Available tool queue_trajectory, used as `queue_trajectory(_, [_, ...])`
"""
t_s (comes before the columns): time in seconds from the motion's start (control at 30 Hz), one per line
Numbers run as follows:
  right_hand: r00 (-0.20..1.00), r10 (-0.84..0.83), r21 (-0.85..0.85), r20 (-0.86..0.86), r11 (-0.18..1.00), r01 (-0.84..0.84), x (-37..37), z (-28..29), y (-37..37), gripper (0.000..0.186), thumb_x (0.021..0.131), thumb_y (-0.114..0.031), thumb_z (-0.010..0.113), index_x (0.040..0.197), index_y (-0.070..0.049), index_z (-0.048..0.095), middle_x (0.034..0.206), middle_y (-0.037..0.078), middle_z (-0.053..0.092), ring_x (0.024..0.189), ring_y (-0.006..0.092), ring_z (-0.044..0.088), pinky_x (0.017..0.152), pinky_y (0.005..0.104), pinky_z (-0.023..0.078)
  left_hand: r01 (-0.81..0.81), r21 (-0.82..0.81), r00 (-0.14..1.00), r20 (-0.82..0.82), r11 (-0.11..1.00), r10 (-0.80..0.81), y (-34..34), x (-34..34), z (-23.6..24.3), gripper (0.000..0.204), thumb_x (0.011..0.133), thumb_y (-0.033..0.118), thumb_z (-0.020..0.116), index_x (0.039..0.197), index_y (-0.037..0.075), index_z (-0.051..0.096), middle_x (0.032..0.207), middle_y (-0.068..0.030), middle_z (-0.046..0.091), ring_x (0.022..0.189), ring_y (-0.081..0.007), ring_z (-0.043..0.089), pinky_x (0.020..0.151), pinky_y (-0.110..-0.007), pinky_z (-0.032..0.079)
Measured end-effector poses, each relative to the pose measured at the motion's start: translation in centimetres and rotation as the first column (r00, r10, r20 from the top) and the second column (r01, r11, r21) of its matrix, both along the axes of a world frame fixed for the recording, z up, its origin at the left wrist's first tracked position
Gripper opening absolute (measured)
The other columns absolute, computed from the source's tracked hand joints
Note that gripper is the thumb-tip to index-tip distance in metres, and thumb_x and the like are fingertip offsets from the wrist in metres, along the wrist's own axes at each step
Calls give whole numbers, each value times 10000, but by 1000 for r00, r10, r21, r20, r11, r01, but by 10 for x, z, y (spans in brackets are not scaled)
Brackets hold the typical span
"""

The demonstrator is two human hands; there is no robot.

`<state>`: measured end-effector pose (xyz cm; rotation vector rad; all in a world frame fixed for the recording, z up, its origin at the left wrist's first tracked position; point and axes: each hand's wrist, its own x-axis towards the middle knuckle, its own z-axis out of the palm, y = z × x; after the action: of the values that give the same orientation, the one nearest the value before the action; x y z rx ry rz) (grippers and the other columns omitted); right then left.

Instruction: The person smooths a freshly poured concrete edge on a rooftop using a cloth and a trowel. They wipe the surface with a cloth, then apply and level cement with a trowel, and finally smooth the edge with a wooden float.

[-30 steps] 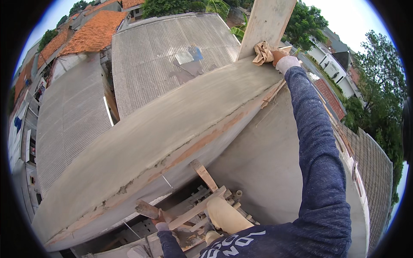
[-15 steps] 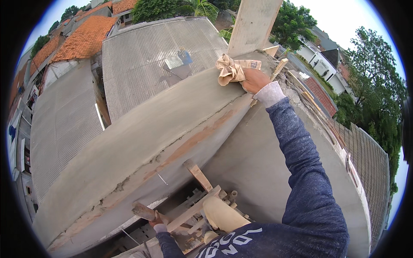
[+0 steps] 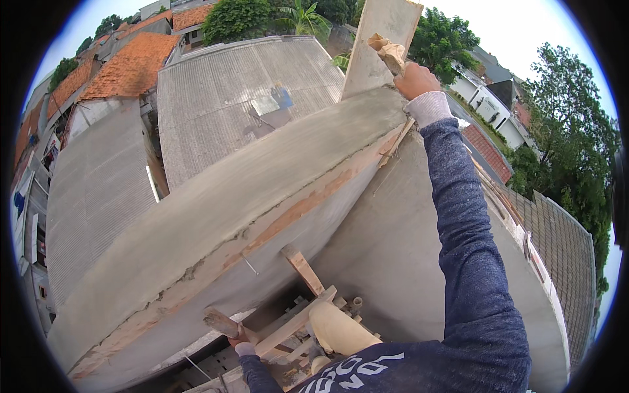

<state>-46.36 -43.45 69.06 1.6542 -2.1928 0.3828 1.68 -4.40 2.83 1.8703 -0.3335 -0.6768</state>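
Paper (image 3: 388, 54) and right hand (image 3: 417, 81) up from the ledge to the board

Half a second ago the paper was spread low over the far end of the ledge (image 3: 229, 190); now it is bunched higher, in front of the upright board (image 3: 364, 73). Whether it touches the board, I cannot tell. The right fingers are closed on its near end, above the ledge's far right corner.

The ledge's near edge runs rough and cracked from near left to far right, over an orange strip (image 3: 288, 219). Its top lies bare along its length, with open room to the left of the hand. Beyond its far edge the grey roof (image 3: 216, 98) lies lower. On the right, the wall (image 3: 406, 249) meets the ledge at that far corner.

The left hand (image 3: 238, 338) has not shifted from the timber (image 3: 223, 322) below the near edge; how tightly its fingers close, I cannot tell.
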Motion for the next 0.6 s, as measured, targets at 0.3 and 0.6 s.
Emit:
queue_trajectory(0.3, [962,-266,174,-70,946,274,-19,-76,-85,334,883,-258,586,1158,-99,690,1260,126,642,1199,330,583,990,514,435,2,67,1000,10,998,-3,-7,-13,26,637,708,237,873,1190,-73,594,1128,-191,674,977,-280,647,878,-397,497])
queue_trajectory(0.6, [974,-206,259,96,950,175,-68,-117,-113,572,980,-478,352,1246,-54,629,1335,184,572,1270,374,513,1065,484,382,-32,58,999,-24,998,33,-4,-15,19,573,735,224,857,1160,-72,611,1114,-181,676,962,-276,642,886,-400,485])
